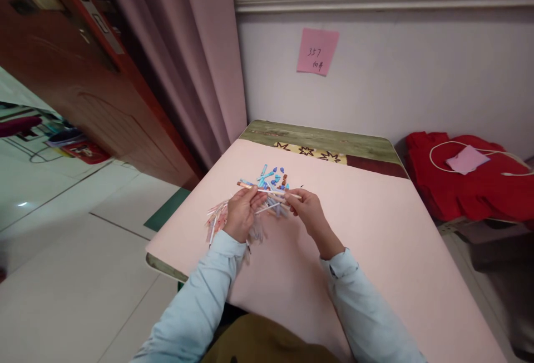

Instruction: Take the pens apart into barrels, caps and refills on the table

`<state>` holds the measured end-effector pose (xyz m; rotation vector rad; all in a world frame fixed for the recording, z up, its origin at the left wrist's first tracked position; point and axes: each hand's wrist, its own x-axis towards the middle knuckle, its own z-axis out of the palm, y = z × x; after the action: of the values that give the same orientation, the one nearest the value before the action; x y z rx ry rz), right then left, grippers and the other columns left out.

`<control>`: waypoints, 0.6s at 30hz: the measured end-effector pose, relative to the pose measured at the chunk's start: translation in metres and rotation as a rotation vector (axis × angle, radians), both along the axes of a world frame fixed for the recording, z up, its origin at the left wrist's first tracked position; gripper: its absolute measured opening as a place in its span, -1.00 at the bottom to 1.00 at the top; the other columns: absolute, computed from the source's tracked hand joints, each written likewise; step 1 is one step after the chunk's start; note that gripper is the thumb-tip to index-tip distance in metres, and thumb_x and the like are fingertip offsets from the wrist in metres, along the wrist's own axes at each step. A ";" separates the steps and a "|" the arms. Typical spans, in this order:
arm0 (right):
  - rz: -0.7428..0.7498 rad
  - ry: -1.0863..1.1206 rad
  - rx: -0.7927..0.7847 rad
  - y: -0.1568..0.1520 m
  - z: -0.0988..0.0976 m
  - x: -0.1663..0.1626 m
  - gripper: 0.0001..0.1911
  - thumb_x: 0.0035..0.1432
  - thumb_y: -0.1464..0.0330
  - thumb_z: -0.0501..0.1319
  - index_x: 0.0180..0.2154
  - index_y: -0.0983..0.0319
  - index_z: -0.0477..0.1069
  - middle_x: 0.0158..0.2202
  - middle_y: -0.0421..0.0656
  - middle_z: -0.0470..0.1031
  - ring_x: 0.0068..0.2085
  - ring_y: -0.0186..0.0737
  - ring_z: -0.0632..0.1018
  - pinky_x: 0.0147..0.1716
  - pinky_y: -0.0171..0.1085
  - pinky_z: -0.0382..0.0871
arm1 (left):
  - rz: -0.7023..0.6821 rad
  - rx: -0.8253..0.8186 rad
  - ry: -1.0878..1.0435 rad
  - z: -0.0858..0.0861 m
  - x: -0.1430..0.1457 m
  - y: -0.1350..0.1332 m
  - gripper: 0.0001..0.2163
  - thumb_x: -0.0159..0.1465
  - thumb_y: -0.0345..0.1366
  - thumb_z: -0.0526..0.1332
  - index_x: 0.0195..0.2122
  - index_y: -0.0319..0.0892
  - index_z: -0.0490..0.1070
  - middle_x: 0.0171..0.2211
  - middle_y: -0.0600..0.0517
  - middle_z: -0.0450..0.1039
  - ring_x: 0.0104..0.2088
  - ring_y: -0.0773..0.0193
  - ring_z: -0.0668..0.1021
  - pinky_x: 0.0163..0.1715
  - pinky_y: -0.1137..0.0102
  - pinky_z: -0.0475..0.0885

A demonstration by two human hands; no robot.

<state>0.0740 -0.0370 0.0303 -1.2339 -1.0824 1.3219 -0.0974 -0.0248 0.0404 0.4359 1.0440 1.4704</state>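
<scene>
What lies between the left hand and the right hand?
In the head view, a thin stick spans from the left hand to the right, above small pieces on the table.

Open passage extends across the pale tabletop [375, 229] to the right of the right hand [307, 207], bounded at the far end by the wall [375, 79]. A slender stick [271, 190] bars the gap to the left hand [242, 213], small blue and brown pieces [277, 178] obstruct the area beyond it, and thin pieces [214, 223] crowd that hand's outer side
</scene>
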 end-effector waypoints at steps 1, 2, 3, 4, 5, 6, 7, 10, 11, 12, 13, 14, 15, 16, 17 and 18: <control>-0.010 -0.002 0.010 0.002 0.000 0.004 -0.66 -0.05 0.14 0.33 -0.31 0.27 0.53 -0.57 -0.25 0.43 -0.57 -0.35 0.36 -0.57 -0.34 0.23 | 0.026 0.010 -0.002 0.000 -0.004 0.002 -0.90 0.12 -0.46 0.37 -0.40 -0.31 0.44 -0.46 -0.03 0.54 -0.41 0.30 0.62 -0.26 0.38 0.58; -0.022 -0.012 0.022 0.003 0.000 0.008 -0.66 -0.05 0.14 0.33 -0.31 0.27 0.53 -0.57 -0.24 0.43 -0.57 -0.35 0.36 -0.56 -0.34 0.23 | 0.058 0.021 0.005 0.000 -0.007 0.003 -0.89 0.12 -0.46 0.37 -0.40 -0.31 0.44 -0.46 -0.02 0.53 -0.40 0.31 0.62 -0.24 0.37 0.58; -0.038 -0.037 0.036 0.005 0.000 0.013 -0.66 -0.04 0.14 0.31 -0.31 0.27 0.53 -0.57 -0.24 0.43 -0.56 -0.34 0.36 -0.55 -0.33 0.24 | 0.093 0.037 0.025 -0.001 -0.011 0.005 -0.89 0.11 -0.45 0.37 -0.40 -0.30 0.44 -0.46 -0.01 0.53 -0.40 0.31 0.61 -0.24 0.37 0.58; -0.061 -0.083 0.053 0.007 -0.001 0.018 -0.67 -0.02 0.14 0.30 -0.30 0.27 0.52 -0.56 -0.24 0.44 -0.56 -0.33 0.38 -0.54 -0.33 0.25 | 0.127 0.056 0.058 -0.003 -0.014 0.007 -0.88 0.10 -0.44 0.38 -0.38 -0.30 0.44 -0.45 0.00 0.53 -0.41 0.32 0.61 -0.24 0.37 0.57; -0.089 -0.154 0.075 0.008 -0.002 0.022 -0.68 0.01 0.15 0.27 -0.29 0.26 0.52 -0.55 -0.23 0.46 -0.54 -0.31 0.40 -0.53 -0.32 0.26 | 0.158 0.076 0.101 -0.004 -0.016 0.008 -0.86 0.09 -0.42 0.38 -0.36 -0.29 0.44 -0.44 0.01 0.53 -0.41 0.33 0.61 -0.25 0.38 0.57; -0.115 -0.245 0.102 0.010 -0.003 0.025 -0.70 0.05 0.16 0.24 -0.26 0.24 0.52 -0.53 -0.22 0.48 -0.52 -0.28 0.43 -0.51 -0.32 0.28 | 0.182 0.096 0.152 -0.006 -0.018 0.009 -0.84 0.08 -0.40 0.39 -0.34 -0.29 0.45 -0.44 0.01 0.53 -0.42 0.33 0.61 -0.27 0.38 0.56; -0.133 -0.348 0.135 0.010 -0.005 0.026 -0.71 0.10 0.19 0.21 -0.23 0.23 0.53 -0.50 -0.21 0.51 -0.49 -0.26 0.46 -0.47 -0.30 0.30 | 0.191 0.114 0.208 -0.008 -0.018 0.010 -0.81 0.07 -0.38 0.39 -0.31 -0.28 0.45 -0.44 0.02 0.53 -0.42 0.33 0.60 -0.29 0.39 0.56; -0.116 -0.593 0.259 0.010 -0.012 0.022 -0.70 0.20 0.29 0.09 -0.13 0.20 0.53 -0.35 -0.15 0.59 -0.34 -0.19 0.55 -0.31 -0.26 0.39 | 0.126 0.143 0.376 -0.014 -0.016 0.010 -0.74 0.04 -0.30 0.41 -0.27 -0.27 0.47 -0.47 0.05 0.51 -0.48 0.35 0.58 -0.35 0.42 0.53; -0.097 -0.639 0.305 0.009 -0.015 0.018 -0.68 0.21 0.33 0.06 -0.10 0.19 0.52 -0.26 -0.13 0.61 -0.27 -0.17 0.56 -0.24 -0.24 0.41 | 0.091 0.147 0.420 -0.016 -0.014 0.010 -0.74 0.04 -0.27 0.40 -0.27 -0.27 0.47 -0.48 0.06 0.51 -0.49 0.36 0.57 -0.36 0.42 0.52; -0.079 -0.673 0.349 0.008 -0.019 0.014 -0.66 0.23 0.36 0.04 -0.07 0.19 0.52 -0.18 -0.12 0.61 -0.19 -0.16 0.57 -0.16 -0.23 0.41 | 0.059 0.149 0.453 -0.018 -0.013 0.010 -0.73 0.04 -0.25 0.40 -0.27 -0.27 0.47 -0.49 0.06 0.50 -0.50 0.36 0.56 -0.37 0.43 0.52; -0.061 -0.699 0.390 0.007 -0.022 0.009 -0.64 0.24 0.38 0.03 -0.03 0.18 0.50 -0.10 -0.10 0.59 -0.12 -0.15 0.56 -0.10 -0.22 0.41 | 0.037 0.149 0.475 -0.019 -0.012 0.010 -0.72 0.05 -0.23 0.39 -0.27 -0.27 0.46 -0.48 0.06 0.51 -0.50 0.36 0.56 -0.38 0.42 0.52; -0.042 -0.721 0.429 0.007 -0.026 0.006 -0.62 0.24 0.39 0.03 0.01 0.17 0.48 -0.04 -0.10 0.57 -0.06 -0.14 0.55 -0.05 -0.21 0.40 | 0.031 0.149 0.491 -0.020 -0.012 0.010 -0.71 0.06 -0.22 0.38 -0.24 -0.27 0.45 -0.47 0.05 0.51 -0.50 0.35 0.56 -0.39 0.42 0.51; -0.021 -0.736 0.462 0.007 -0.030 0.003 -0.61 0.25 0.39 0.03 0.05 0.16 0.46 0.00 -0.10 0.55 -0.02 -0.14 0.54 -0.02 -0.21 0.39 | 0.037 0.149 0.508 -0.021 -0.013 0.010 -0.69 0.07 -0.22 0.37 -0.21 -0.26 0.43 -0.46 0.04 0.52 -0.50 0.34 0.56 -0.41 0.42 0.51; 0.001 -0.742 0.489 0.007 -0.033 0.001 -0.59 0.26 0.39 0.04 0.09 0.15 0.43 0.03 -0.11 0.53 0.01 -0.15 0.53 0.00 -0.21 0.39 | 0.052 0.151 0.532 -0.021 -0.014 0.011 -0.66 0.08 -0.21 0.36 -0.17 -0.25 0.40 -0.45 0.04 0.53 -0.51 0.33 0.56 -0.44 0.42 0.50; 0.024 -0.739 0.510 0.008 -0.036 0.001 -0.58 0.26 0.38 0.05 0.12 0.14 0.41 0.05 -0.11 0.52 0.03 -0.15 0.52 0.02 -0.21 0.39 | 0.066 0.156 0.561 -0.020 -0.017 0.011 -0.64 0.09 -0.21 0.35 -0.13 -0.23 0.37 -0.44 0.04 0.53 -0.52 0.33 0.56 -0.48 0.43 0.48; 0.042 -0.731 0.521 0.008 -0.038 0.001 -0.57 0.26 0.38 0.06 0.14 0.14 0.40 0.06 -0.11 0.51 0.03 -0.15 0.52 0.02 -0.21 0.39 | 0.079 0.159 0.600 -0.019 -0.020 0.012 -0.63 0.10 -0.22 0.33 -0.10 -0.21 0.34 -0.43 0.04 0.54 -0.54 0.32 0.55 -0.52 0.44 0.46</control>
<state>0.0748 -0.0289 -0.0074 -1.3068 -1.8283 0.5277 -0.1172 -0.0130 0.0209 1.0017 1.4254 1.5353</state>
